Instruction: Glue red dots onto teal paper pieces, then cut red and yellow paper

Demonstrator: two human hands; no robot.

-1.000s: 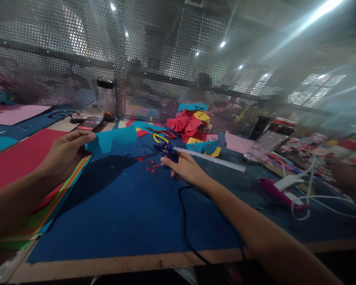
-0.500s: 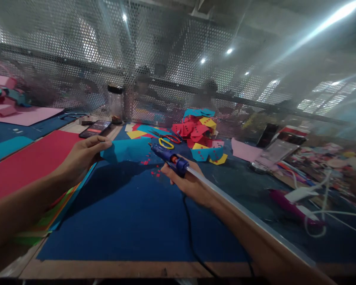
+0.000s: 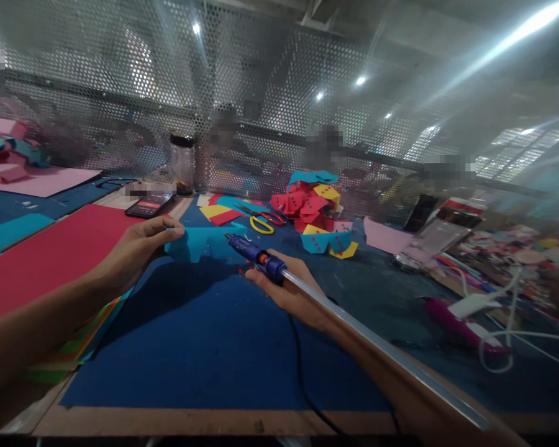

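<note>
— What is the left hand doing?
— It is pinching the left end of a teal paper, thumb over fingers, closed tight on the edge. The paper is hanging just above the blue mat and stretching right toward the other hand.
— And the right hand?
— It is wrapping round a blue glue gun, with the fingers closed on the grip. The nozzle is pointing up and left at the paper's right end. I cannot tell whether the tip is touching the paper, but it is right at it.
— Is anything sticking out of the gun?
— A long clear glue stick is running back from it, over the right forearm toward the camera. A black cord is trailing across the mat to the near table edge.
— What is lying around?
— Red-and-yellow scissors are lying just beyond the gun, and a pile of red, yellow and teal cut pieces is sitting behind them. Tiny red scraps are dotting the mat near the gun. A red sheet is lying under the left forearm, with a phone at its far corner. A jar is standing behind that, against a mesh screen. On the right, a pink tool and a white cable are lying well apart from both hands.
</note>
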